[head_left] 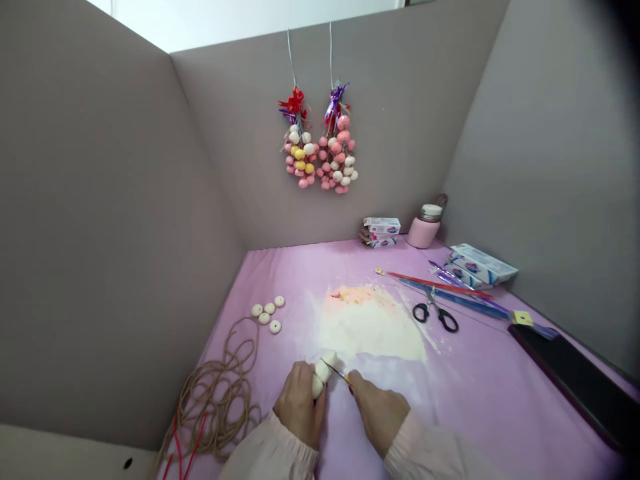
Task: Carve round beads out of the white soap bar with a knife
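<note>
While my left hand (299,403) is closed around the white lump (320,377), just on my side of the pale shavings pile (373,327) on the desk (500,400), my right hand (376,413) pinches a small blade (334,371) whose edge lies against the lump's top. I judge this a paring step, mid-cut. The next stroke calls for a shallow, steady push, keeping the edge off my left fingers.

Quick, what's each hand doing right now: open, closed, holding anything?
Left hand: closed around a white lump.
Right hand: closed on a thin blade, its tip against the lump.
</note>
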A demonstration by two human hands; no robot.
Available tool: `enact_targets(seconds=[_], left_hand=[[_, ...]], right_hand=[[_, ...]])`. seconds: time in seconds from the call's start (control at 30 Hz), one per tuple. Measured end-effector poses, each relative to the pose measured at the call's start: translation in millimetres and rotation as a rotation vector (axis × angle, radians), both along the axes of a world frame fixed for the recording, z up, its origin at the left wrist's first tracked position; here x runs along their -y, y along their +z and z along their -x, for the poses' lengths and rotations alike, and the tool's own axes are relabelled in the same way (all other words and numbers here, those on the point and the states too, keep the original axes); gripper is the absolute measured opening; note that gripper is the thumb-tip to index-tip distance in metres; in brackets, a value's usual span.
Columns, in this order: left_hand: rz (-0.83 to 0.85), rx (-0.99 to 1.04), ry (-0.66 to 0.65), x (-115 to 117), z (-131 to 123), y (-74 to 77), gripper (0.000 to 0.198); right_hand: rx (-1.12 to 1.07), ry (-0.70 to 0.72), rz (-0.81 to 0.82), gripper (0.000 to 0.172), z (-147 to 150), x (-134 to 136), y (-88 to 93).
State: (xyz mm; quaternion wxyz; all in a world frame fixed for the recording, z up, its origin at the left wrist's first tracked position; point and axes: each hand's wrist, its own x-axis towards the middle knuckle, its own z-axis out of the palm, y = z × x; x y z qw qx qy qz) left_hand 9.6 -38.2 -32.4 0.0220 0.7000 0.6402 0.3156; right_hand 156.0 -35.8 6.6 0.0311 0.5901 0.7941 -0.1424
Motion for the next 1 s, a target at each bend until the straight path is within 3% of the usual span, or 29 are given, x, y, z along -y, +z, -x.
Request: enact_targets(seconds=[0.43, 1.0], left_hand=[[0.056, 0.090, -0.027, -2, -2, 2.8, 0.019], [0.208, 0.190, 0.046, -7, 4, 9.3, 0.018]], right_hand=[[0.017, -0.019, 0.107, 0.025, 7, -13, -5.1], [0.002, 0.037, 0.006, 0.022, 11, -18, -6.5]])
